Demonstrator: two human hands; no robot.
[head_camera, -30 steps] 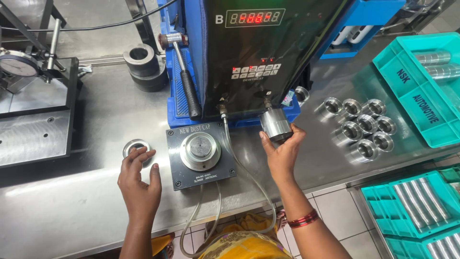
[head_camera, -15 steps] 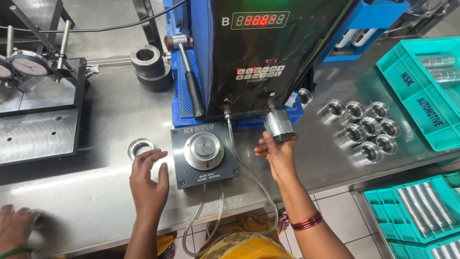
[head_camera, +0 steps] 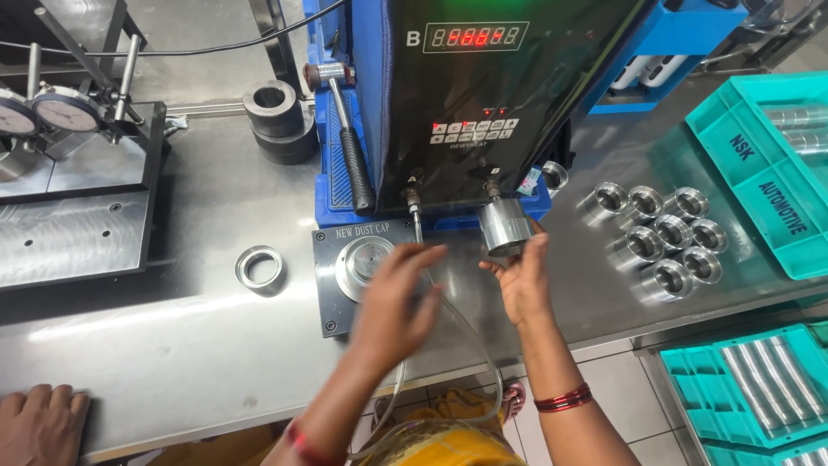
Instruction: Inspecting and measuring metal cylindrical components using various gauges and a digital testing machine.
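Between the fingertips of the right hand [head_camera: 522, 280] sat a shiny metal cylinder [head_camera: 504, 226], pinched just under the machine [head_camera: 483, 95], while the left hand [head_camera: 392, 298] hovered, fingers spread, over the round gauge [head_camera: 366, 261], so fitting it looked like the step.

A brushed steel table [head_camera: 172, 345] spans the view, glaring under overhead light; pale floor tiles [head_camera: 617, 380] show beyond its near edge; teal plastic trays [head_camera: 759, 164] sit at right; a blue machine base [head_camera: 332, 173] stands behind.
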